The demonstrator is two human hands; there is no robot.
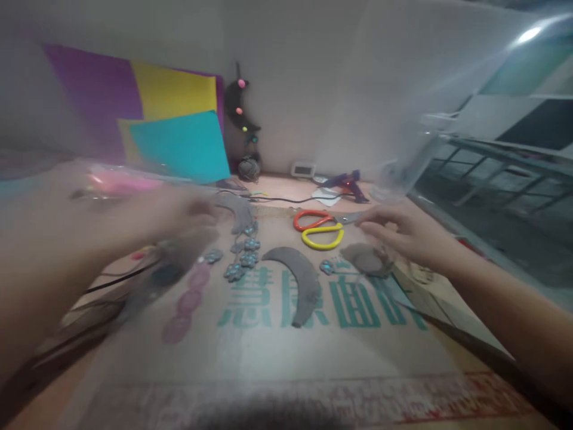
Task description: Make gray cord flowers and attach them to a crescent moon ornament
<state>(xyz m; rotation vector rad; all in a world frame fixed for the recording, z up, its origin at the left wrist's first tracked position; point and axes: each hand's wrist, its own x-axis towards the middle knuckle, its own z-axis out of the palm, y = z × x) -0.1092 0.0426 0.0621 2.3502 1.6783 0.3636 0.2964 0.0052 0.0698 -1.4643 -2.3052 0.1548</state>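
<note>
My left hand (192, 218) is smeared by motion, its fingertips close to a grey crescent piece (242, 214); whether they grip it is unclear. Below that crescent are several small grey-blue flower pieces (249, 258). My right hand (398, 230) has its thumb and fingers closed around the blades of scissors (323, 237) with one red and one yellow handle loop. A second grey crescent (304, 283) lies flat in the middle, with a single flower piece (327, 267) to its right. Beneath my right hand sits a blurred round grey item (369, 260).
Coloured sheets (179, 143) lean at the back left. A dark crescent ornament (239, 107) hangs on the wall above a grey yarn ball (249, 168). A glue gun (347, 182) with a cord and a small white display (303, 169) stand behind. Pink round shapes (188, 304) lie left.
</note>
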